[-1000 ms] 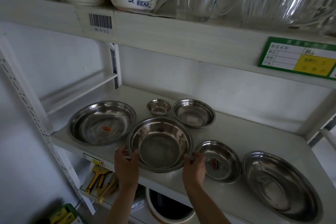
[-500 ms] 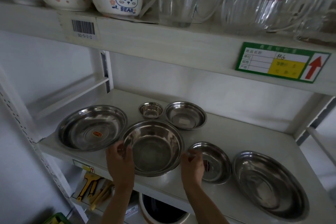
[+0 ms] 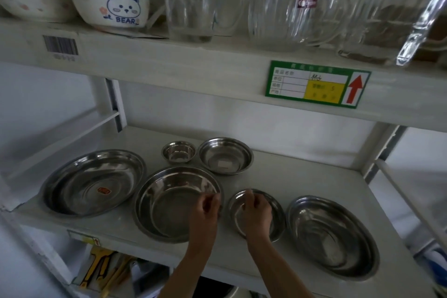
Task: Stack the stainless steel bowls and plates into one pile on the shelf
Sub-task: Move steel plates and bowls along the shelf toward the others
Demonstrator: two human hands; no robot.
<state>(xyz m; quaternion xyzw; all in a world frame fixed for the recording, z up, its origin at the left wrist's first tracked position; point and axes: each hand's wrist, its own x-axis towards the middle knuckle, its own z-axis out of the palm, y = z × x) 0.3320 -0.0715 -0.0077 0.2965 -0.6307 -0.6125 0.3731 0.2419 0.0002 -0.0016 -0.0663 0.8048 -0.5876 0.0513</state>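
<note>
Currently: left hand (image 3: 205, 210) pinches big bowl (image 3: 169, 203) rim; right hand (image 3: 256, 210) grips small plate (image 3: 278, 215). Risk: thin, slick rims slipping, pieces clattering off shelf (image 3: 314, 176).

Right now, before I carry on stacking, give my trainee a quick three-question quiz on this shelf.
1. How many steel pieces lie on the shelf?
2. True or false: some are already stacked.
3. The right hand is over which? A) tiny bowl B) small plate C) oval plate

Key: 1) six; 2) false, all lie apart; 3) B. The left hand is at the big bowl rim.
</note>
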